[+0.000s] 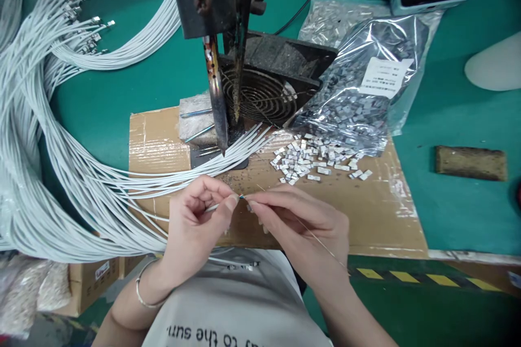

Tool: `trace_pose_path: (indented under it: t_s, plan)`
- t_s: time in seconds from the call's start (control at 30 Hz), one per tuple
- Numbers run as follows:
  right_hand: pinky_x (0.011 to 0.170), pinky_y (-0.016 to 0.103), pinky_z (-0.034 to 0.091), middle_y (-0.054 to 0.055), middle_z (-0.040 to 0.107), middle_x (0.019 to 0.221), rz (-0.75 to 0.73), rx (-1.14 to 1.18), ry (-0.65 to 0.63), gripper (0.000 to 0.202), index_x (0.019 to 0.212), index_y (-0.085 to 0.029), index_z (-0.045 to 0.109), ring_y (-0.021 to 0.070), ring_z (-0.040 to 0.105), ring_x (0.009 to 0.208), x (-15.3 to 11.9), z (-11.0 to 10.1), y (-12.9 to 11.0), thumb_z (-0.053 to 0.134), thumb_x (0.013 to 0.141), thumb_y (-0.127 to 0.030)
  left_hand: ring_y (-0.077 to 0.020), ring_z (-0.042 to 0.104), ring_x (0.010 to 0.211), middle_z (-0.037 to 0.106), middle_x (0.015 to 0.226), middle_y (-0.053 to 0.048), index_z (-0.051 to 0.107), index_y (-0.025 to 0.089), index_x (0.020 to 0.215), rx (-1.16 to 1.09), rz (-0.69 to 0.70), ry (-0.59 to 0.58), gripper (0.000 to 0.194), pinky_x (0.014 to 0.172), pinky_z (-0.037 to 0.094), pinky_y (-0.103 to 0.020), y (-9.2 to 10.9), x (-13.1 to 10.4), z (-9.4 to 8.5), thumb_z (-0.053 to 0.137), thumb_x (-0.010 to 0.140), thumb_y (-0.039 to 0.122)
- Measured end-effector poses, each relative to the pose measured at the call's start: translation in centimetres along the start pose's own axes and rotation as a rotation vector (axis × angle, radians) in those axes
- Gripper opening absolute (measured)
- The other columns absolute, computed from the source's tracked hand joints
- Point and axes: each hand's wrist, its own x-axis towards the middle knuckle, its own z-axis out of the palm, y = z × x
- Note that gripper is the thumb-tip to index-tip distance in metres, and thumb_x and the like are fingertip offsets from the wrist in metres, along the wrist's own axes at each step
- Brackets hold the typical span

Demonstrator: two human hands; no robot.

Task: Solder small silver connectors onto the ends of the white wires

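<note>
Green table (456, 114): the work surface, bare at right, partly covered at left.
White cable bundle (24, 173): many long, slim cables sweeping from the left edge; one group fans in over the cardboard.
Cardboard sheet (366, 211): flat on the table, below both hands.
Clear bag (354, 105): labelled, full of small parts, its lower end near the loose pile.
Black fan (264, 87): tilted, round grille, beside the bag.
Right hand (313, 222): thumb and forefinger brought together, apparently on the coloured wire ends (241, 196); the exact contact is hidden.
Left hand (199, 222): thumb and forefinger pinched on the held cable (211, 208), fingertips just beside the right's.
Soldering iron (214, 81): mounted pointing down, darkened tip above the hands in view; its height cannot be told.
Connector pile (313, 152): small, pale, block-like pieces, scattered on the cardboard.
Held cable: between the two hands, over the near cardboard; likely light, flexible, smooth-sheathed. Best grip, by judgement: the sheath close behind its end.
Thin strand (317, 236): lies along the right hand; probably bends easily.
Coloured wire ends: at the fingertips; very fine, likely soft and easily kinked or snapped, so a gentle fingertip hold suits.
</note>
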Motion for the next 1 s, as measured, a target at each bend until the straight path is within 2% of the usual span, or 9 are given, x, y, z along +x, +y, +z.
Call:
trace_pose_path:
  t_s: [0.23,0.4,0.57,0.73,0.9,1.0]
  plan:
    - [0.054,0.019,0.055,-0.005,0.081,0.08,-0.096,-0.062,0.029,0.029,0.097,-0.031,0.087,0.0089,0.069,0.062,-0.1,0.4,0.4,0.079,0.09,-0.003,-0.0042,0.054,0.052,0.067,0.064,0.005,0.077,0.02,0.083,-0.032,-0.03,-0.025,0.013,0.051,0.044,-0.011,-0.1,-0.2,-0.2,0.078,0.093,0.011]
    - [0.063,0.028,0.062,-0.002,0.083,0.086,-0.246,-0.168,0.085,0.034,0.104,-0.032,0.086,0.014,0.072,0.067,-0.6,0.7,0.6,0.08,0.091,-0.001,-0.0055,0.054,0.053,0.065,0.063,0.005,0.077,0.02,0.083,-0.07,-0.08,-0.048,0.013,0.052,0.044,-0.013,-0.1,-0.3,-0.2,0.078,0.095,0.015]
    - [0.061,0.034,0.061,0.001,0.083,0.084,-0.453,-0.295,0.082,0.049,0.117,-0.034,0.085,0.0183,0.074,0.067,-0.2,0.6,0.6,0.076,0.088,0.005,-0.0053,0.049,0.052,0.063,0.062,0.005,0.075,0.02,0.082,-0.044,-0.089,-0.054,0.013,0.052,0.042,-0.014,0.1,-0.3,0.0,0.077,0.095,0.015]
    - [0.06,0.034,0.063,0.002,0.084,0.086,-0.556,-0.377,0.053,0.05,0.122,-0.03,0.085,0.0189,0.075,0.067,0.3,-0.2,0.7,0.077,0.088,0.005,-0.0057,0.046,0.05,0.062,0.061,0.005,0.074,0.019,0.081,0.01,-0.086,-0.031,0.011,0.048,0.038,-0.015,0.3,-0.1,0.1,0.079,0.089,0.014]
    - [0.064,0.035,0.066,0.007,0.085,0.089,-0.695,-0.525,0.014,0.053,0.136,-0.021,0.08,0.021,0.077,0.071,0.0,-0.5,1.4,0.076,0.09,0.005,-0.0056,0.045,0.049,0.062,0.06,0.005,0.073,0.018,0.079,0.044,-0.085,-0.019,0.011,0.047,0.037,-0.015,0.3,-0.1,0.2,0.079,0.087,0.013]
    - [0.06,0.035,0.066,0.006,0.085,0.087,-0.734,-0.546,0.054,0.056,0.139,-0.023,0.079,0.0217,0.076,0.068,-0.2,-0.4,1.5,0.076,0.09,0.004,-0.0054,0.044,0.049,0.061,0.06,0.005,0.073,0.018,0.08,0.049,-0.075,-0.007,0.011,0.047,0.037,-0.014,0.1,-0.2,0.3,0.078,0.089,0.014]
